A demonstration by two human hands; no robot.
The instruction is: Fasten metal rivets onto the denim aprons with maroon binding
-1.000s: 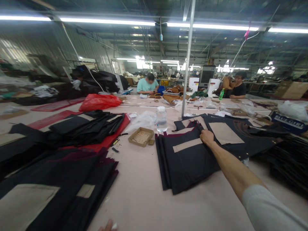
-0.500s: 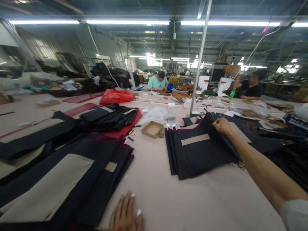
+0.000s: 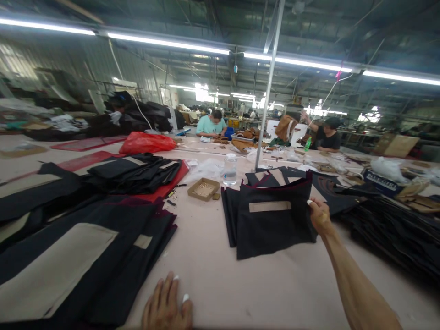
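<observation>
My right hand (image 3: 320, 216) pinches the right edge of a black fabric panel (image 3: 271, 231). The panel has a beige strip (image 3: 270, 206) across its upper part and a dark red top edge. Part of it is lifted off the table, and more black panels (image 3: 229, 215) lie folded at its left. My left hand (image 3: 167, 302) rests flat on the pinkish table (image 3: 213, 279), fingers apart, with white covers on two fingertips. Beside it on the left lies a stack of black panels (image 3: 137, 270) with beige patches (image 3: 62, 268).
A shallow box of small pieces (image 3: 202, 189) and a clear bottle (image 3: 230, 170) stand mid-table. A metal pole (image 3: 270, 87) rises behind them. Black pieces (image 3: 395, 243) are piled at right, a red bag (image 3: 147, 143) at back left. Two people (image 3: 210, 124) sit across the table.
My right hand has drawn the black panel's edge lower and turned its beige strip more toward me. My left hand stays flat on the table. The whole view has shifted and tilted.
</observation>
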